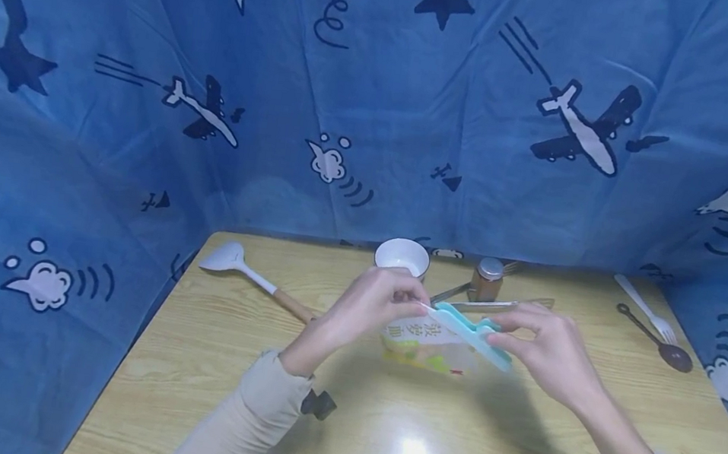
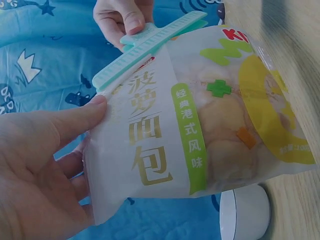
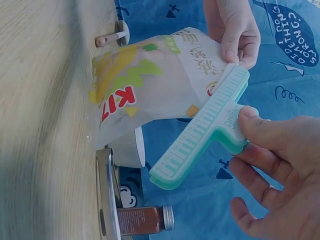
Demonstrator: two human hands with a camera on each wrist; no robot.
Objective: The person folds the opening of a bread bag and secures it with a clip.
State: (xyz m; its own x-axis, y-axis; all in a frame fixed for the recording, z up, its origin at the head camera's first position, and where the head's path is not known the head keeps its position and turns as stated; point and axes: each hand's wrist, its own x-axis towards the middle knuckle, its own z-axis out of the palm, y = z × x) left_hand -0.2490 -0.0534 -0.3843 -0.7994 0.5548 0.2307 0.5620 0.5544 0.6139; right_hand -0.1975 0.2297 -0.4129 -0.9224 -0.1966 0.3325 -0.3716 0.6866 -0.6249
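Note:
A pale plastic bag of bread (image 2: 220, 125), printed with Chinese characters and a green stripe, hangs above the wooden table. My left hand (image 1: 371, 301) pinches one upper corner of it, thumb in front and fingers behind. A mint-green bag clip (image 3: 200, 132) lies slantwise along the bag's upper edge, one end close to the left fingertips. My right hand (image 1: 548, 351) pinches the clip's handle between thumb and fingers. In the right wrist view the clip's other end sticks out past the bag. Whether its jaws are fully closed on the plastic I cannot tell.
Behind the bag stand a white bowl (image 1: 401, 256) and a silver-lidded spice jar (image 1: 487, 281), with metal utensils (image 1: 506, 305) beside the jar. A white turner (image 1: 228, 259) with a wooden handle lies left. On the right lie a white fork (image 1: 646, 310) and a brown spoon (image 1: 674, 358).

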